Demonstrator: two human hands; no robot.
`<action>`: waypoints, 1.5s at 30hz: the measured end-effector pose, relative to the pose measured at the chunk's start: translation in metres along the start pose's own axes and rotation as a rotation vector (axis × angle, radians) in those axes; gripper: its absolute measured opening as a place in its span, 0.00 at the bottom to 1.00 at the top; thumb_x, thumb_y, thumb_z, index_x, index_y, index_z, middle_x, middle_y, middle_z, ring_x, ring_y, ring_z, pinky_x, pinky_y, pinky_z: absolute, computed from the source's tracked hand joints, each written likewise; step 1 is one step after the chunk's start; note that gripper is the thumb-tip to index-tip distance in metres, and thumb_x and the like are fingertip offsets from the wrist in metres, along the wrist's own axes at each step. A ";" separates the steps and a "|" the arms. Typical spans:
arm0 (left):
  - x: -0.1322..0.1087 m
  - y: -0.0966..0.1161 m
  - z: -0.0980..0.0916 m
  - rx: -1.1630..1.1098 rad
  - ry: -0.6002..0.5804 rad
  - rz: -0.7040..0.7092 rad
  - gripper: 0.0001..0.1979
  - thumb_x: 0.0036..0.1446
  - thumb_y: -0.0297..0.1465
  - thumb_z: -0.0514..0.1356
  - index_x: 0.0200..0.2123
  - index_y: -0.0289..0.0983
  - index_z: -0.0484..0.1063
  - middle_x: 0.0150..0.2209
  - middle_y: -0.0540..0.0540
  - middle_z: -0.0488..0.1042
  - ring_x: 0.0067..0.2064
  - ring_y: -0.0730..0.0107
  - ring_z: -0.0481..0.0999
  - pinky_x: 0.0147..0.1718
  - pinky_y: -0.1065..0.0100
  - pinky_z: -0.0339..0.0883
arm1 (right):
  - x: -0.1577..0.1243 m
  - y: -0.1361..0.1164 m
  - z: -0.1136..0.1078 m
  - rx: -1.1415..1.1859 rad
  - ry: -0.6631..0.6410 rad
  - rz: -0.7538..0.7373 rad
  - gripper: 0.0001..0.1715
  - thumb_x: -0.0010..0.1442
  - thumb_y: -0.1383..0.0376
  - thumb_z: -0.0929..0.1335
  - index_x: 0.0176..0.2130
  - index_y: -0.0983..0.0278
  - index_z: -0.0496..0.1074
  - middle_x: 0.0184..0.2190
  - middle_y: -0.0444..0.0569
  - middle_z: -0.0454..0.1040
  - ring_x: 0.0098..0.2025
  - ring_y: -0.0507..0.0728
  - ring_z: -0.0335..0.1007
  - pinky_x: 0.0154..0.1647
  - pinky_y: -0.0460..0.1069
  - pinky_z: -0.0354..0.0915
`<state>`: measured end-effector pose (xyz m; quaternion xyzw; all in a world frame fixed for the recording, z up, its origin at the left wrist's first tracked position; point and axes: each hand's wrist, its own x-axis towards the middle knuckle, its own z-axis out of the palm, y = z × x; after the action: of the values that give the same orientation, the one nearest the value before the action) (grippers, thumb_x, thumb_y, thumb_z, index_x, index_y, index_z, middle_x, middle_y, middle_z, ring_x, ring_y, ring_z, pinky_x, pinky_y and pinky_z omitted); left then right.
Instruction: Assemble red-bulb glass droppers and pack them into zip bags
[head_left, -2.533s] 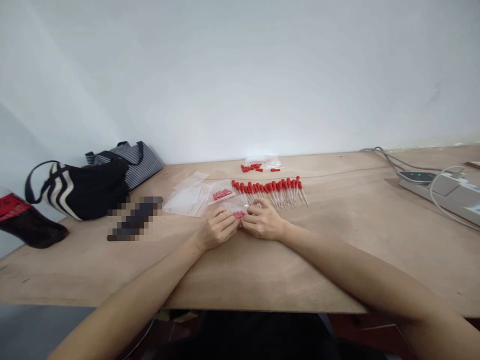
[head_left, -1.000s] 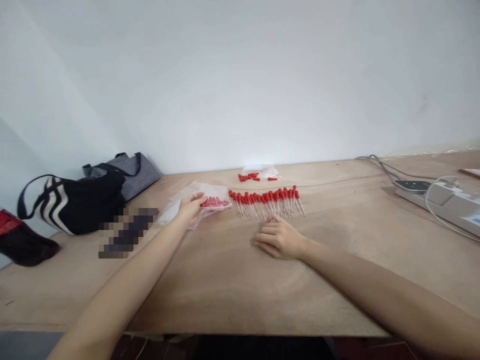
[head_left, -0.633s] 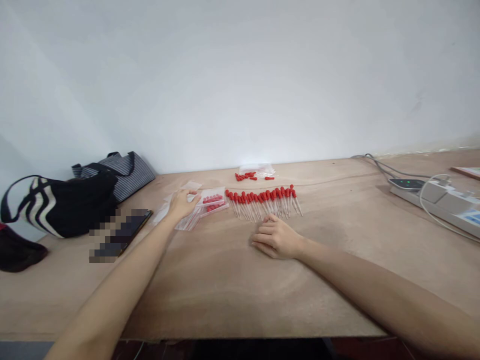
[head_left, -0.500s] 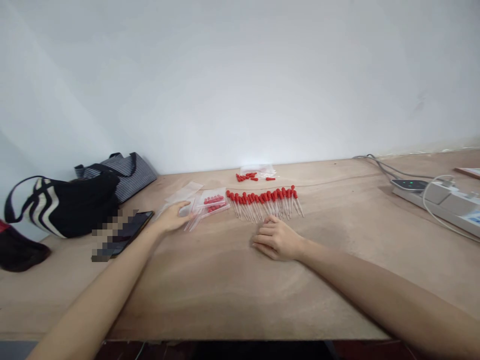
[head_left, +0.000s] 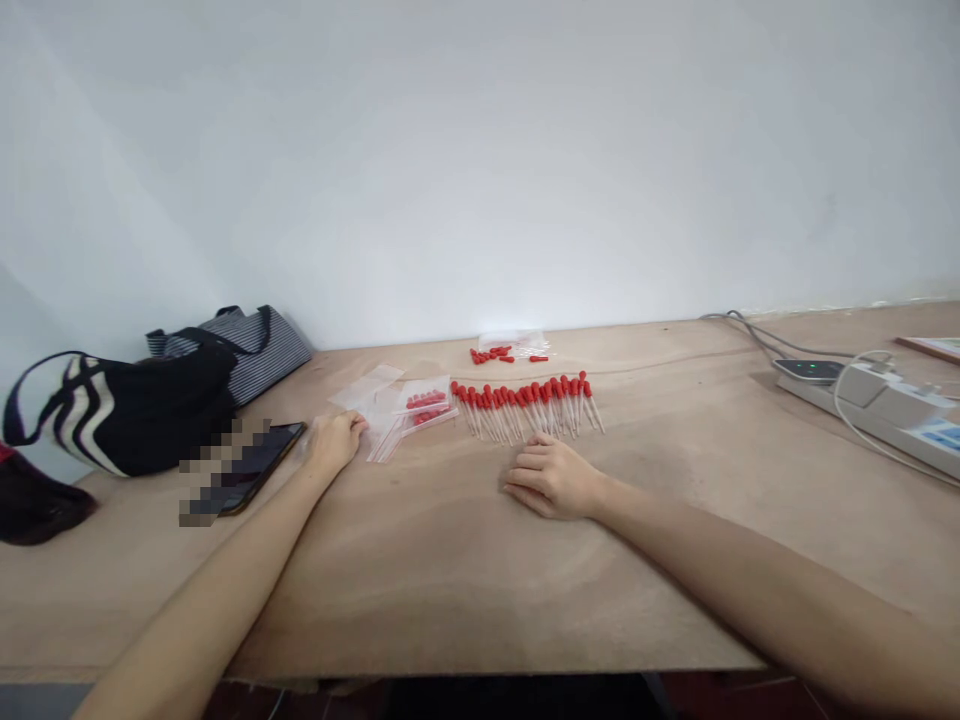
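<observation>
My left hand (head_left: 336,443) rests on the table with its fingers curled in, beside a pile of clear zip bags (head_left: 365,392). I see nothing between its fingers, though their undersides are hidden. Red rubber bulbs (head_left: 424,401) show inside the bags at the pile's right side. My right hand (head_left: 550,478) lies loosely closed on the wood, nothing visible in it. Just beyond it stretches a row of droppers (head_left: 525,408) with red bulbs and clear, narrow tubes, their tips towards me. Farther back are loose red bulbs (head_left: 489,354) by another clear bag (head_left: 514,341).
A phone (head_left: 266,465), partly blurred out, lies left of my left hand. Behind it stand a black bag (head_left: 161,415) and a striped bag (head_left: 277,350). On the right are a power strip (head_left: 862,405) with cables and a small black device (head_left: 808,370). A wall closes the back.
My left hand has drawn back slightly left from the zip bags, and its spread fingers have curled in. My right hand stays put. The view has shifted slightly.
</observation>
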<state>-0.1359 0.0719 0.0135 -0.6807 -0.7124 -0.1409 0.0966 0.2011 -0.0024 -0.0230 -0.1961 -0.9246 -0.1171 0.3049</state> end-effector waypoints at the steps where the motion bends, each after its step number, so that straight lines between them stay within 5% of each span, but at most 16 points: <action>1: -0.002 0.000 -0.004 0.012 0.018 -0.011 0.11 0.51 0.32 0.51 0.28 0.37 0.72 0.34 0.42 0.76 0.40 0.54 0.72 0.37 0.64 0.61 | 0.000 0.000 0.000 -0.006 0.004 0.005 0.15 0.60 0.65 0.58 0.27 0.65 0.69 0.22 0.45 0.70 0.27 0.50 0.61 0.35 0.48 0.51; 4: -0.018 0.009 -0.018 0.007 0.107 -0.002 0.11 0.53 0.32 0.49 0.30 0.38 0.70 0.36 0.43 0.74 0.40 0.57 0.72 0.36 0.64 0.62 | -0.001 0.001 0.000 -0.043 0.035 0.057 0.14 0.59 0.65 0.59 0.27 0.65 0.69 0.22 0.45 0.69 0.27 0.50 0.61 0.36 0.49 0.50; 7: -0.050 0.038 -0.030 -0.192 0.219 0.272 0.08 0.52 0.33 0.52 0.28 0.38 0.69 0.29 0.46 0.74 0.34 0.62 0.73 0.34 0.66 0.62 | -0.002 0.005 0.002 -0.077 0.067 0.162 0.12 0.58 0.66 0.60 0.28 0.64 0.70 0.22 0.45 0.70 0.28 0.51 0.61 0.36 0.50 0.49; 11: -0.095 0.098 -0.028 -0.460 0.109 0.626 0.08 0.54 0.31 0.52 0.25 0.38 0.68 0.25 0.49 0.73 0.29 0.68 0.72 0.29 0.69 0.63 | -0.005 0.008 0.001 0.020 0.047 0.285 0.08 0.56 0.67 0.62 0.31 0.64 0.71 0.25 0.46 0.72 0.30 0.51 0.63 0.35 0.49 0.50; 16: -0.107 0.143 -0.020 -0.528 -0.134 0.735 0.05 0.51 0.30 0.56 0.25 0.37 0.67 0.24 0.49 0.71 0.29 0.69 0.70 0.28 0.68 0.63 | -0.013 0.008 -0.009 0.153 0.013 0.350 0.07 0.55 0.65 0.64 0.33 0.63 0.72 0.28 0.46 0.73 0.32 0.52 0.63 0.34 0.49 0.51; 20: -0.094 0.144 -0.017 -0.554 -0.185 0.806 0.20 0.45 0.41 0.62 0.39 0.36 0.66 0.41 0.42 0.70 0.43 0.59 0.69 0.41 0.59 0.64 | -0.021 0.011 -0.016 0.159 -0.035 0.381 0.07 0.55 0.65 0.65 0.33 0.62 0.73 0.26 0.46 0.72 0.32 0.53 0.62 0.35 0.49 0.52; 25: -0.093 0.139 -0.010 -0.571 -0.283 0.744 0.38 0.43 0.44 0.62 0.54 0.34 0.52 0.53 0.35 0.60 0.53 0.52 0.62 0.48 0.54 0.60 | -0.018 0.010 -0.018 0.206 -0.090 0.382 0.09 0.55 0.66 0.65 0.37 0.60 0.73 0.31 0.46 0.72 0.35 0.54 0.61 0.37 0.51 0.52; 32: -0.095 0.140 -0.014 -0.584 -0.418 0.682 0.39 0.44 0.44 0.61 0.55 0.36 0.49 0.56 0.38 0.57 0.55 0.54 0.59 0.52 0.54 0.56 | -0.013 0.010 -0.019 0.268 -0.172 0.338 0.10 0.56 0.65 0.63 0.37 0.60 0.73 0.36 0.47 0.71 0.38 0.54 0.61 0.39 0.51 0.53; 39: -0.094 0.139 -0.014 -0.606 -0.431 0.696 0.39 0.44 0.44 0.61 0.55 0.36 0.48 0.55 0.39 0.58 0.54 0.55 0.60 0.51 0.56 0.57 | -0.011 0.005 -0.023 0.343 -0.214 0.217 0.12 0.56 0.59 0.64 0.39 0.59 0.73 0.39 0.48 0.70 0.43 0.56 0.60 0.43 0.53 0.53; 45: -0.093 0.138 -0.013 -0.619 -0.440 0.721 0.39 0.44 0.44 0.62 0.55 0.35 0.48 0.55 0.38 0.58 0.54 0.55 0.60 0.51 0.57 0.57 | -0.008 0.003 -0.025 0.540 -0.304 0.069 0.19 0.55 0.67 0.59 0.46 0.67 0.68 0.44 0.53 0.69 0.49 0.56 0.60 0.50 0.54 0.52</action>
<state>0.0064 -0.0155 0.0047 -0.8930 -0.3611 -0.1562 -0.2185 0.2209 -0.0100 -0.0080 -0.1547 -0.9501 0.1737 0.2080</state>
